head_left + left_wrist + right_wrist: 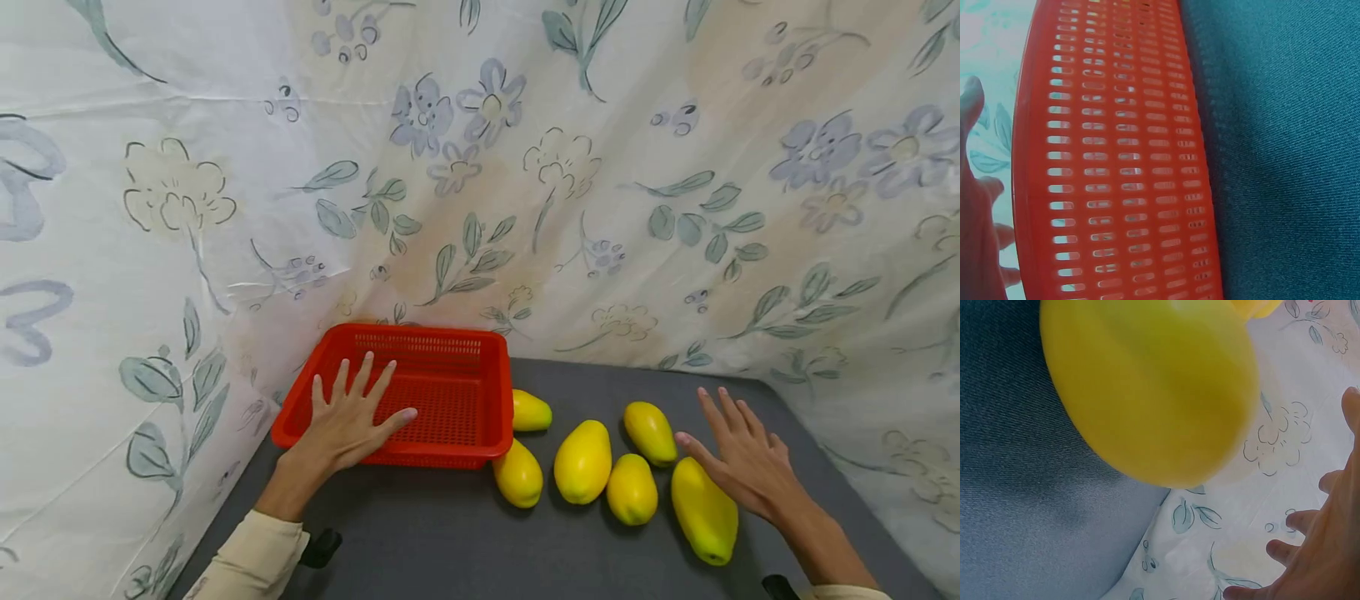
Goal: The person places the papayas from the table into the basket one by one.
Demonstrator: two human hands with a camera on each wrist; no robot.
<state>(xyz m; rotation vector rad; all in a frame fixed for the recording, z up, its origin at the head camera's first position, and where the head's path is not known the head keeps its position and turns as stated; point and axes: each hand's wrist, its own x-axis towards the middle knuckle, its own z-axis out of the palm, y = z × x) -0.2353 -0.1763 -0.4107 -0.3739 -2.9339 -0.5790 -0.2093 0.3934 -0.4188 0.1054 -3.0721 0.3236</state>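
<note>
My left hand (348, 423) is spread over the near left part of a red plastic basket (497, 400), fingers straight and holding nothing. In the left wrist view the slotted side of the basket (1110, 162) fills the middle, with the fingers above its rim. My right hand (746, 462), also spread with nothing in it, hovers beside the largest yellow papaya (703, 512) and overlaps its upper end in the head view. That papaya (1154, 387) looms large in the right wrist view, apart from the fingers (1302, 522).
Several more yellow fruits lie between basket and right hand: one at the basket's right side (531, 412), one by its near corner (519, 477), a wider one (583, 462) and others further right. Floral cloth (480, 208) hangs behind the dark grey table (450, 533).
</note>
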